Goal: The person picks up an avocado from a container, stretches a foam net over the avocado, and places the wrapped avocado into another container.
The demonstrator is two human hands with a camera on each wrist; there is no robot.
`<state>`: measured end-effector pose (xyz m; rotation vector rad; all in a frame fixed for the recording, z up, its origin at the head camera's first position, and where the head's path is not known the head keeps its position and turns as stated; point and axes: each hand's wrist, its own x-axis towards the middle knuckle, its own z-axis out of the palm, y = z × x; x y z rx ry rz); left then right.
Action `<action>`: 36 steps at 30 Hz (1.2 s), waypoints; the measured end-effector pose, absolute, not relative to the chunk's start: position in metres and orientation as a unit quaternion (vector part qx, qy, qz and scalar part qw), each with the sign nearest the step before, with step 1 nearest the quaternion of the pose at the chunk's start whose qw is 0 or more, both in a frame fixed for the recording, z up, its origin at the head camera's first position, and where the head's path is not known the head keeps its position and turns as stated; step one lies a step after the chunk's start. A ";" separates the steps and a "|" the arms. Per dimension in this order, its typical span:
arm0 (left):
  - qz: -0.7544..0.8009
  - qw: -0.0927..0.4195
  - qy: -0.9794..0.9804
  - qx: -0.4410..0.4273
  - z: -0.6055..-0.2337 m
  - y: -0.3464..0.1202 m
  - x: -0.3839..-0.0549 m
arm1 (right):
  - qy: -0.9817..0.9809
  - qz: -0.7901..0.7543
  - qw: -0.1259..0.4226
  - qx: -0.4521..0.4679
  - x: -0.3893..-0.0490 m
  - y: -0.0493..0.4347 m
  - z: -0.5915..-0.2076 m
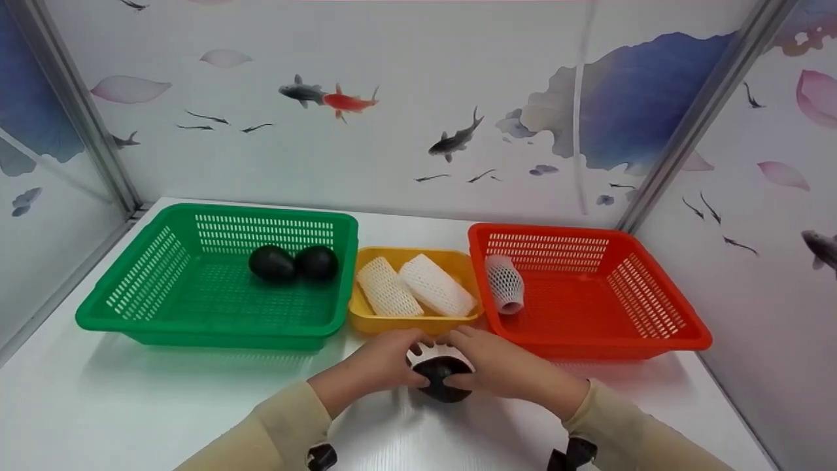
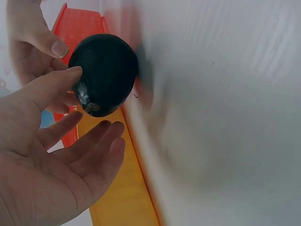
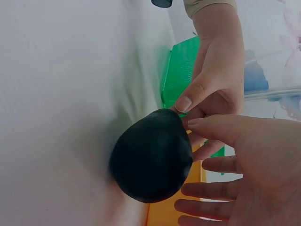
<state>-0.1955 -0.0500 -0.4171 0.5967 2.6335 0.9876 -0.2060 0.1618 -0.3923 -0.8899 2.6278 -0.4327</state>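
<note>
A dark avocado (image 1: 444, 383) lies on the white table between both hands, in front of the yellow basket. My left hand (image 1: 387, 363) is at its left side. In the left wrist view that hand's thumb (image 2: 70, 75) overlaps the avocado's skin, and its fingers spread loosely below. From the right comes my right hand (image 1: 494, 366). The right wrist view shows its fingers (image 3: 207, 188) nearly straight beside the avocado (image 3: 153, 157), the thumb toward its narrow end. A white patch (image 1: 431, 353) shows just beyond the avocado, under the fingertips; I cannot tell what it is.
At left, a green basket (image 1: 216, 330) holds two dark avocados (image 1: 273, 263). White foam net sleeves (image 1: 437, 284) lie in the small yellow basket (image 1: 412, 324) at the middle. The red basket (image 1: 601, 343) at right has one foam net sleeve (image 1: 505, 284). Printed panels (image 1: 392, 52) wall the table.
</note>
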 end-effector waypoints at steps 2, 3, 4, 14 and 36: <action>0.348 0.134 0.908 0.193 -0.413 -0.051 -0.196 | 0.922 -0.158 0.168 -0.312 -0.207 0.160 -0.388; 0.353 0.134 0.907 0.187 -0.411 -0.051 -0.196 | 0.922 -0.158 0.165 -0.314 -0.207 0.160 -0.387; 0.357 0.135 0.906 0.181 -0.409 -0.051 -0.196 | 0.922 -0.157 0.161 -0.315 -0.207 0.159 -0.385; 0.371 0.131 0.908 0.141 -0.393 -0.051 -0.203 | 0.942 -0.039 0.003 -0.333 -0.229 0.149 -0.383; 0.373 0.135 0.912 0.104 -0.385 -0.046 -0.218 | 0.954 0.102 0.039 -0.280 -0.250 0.129 -0.399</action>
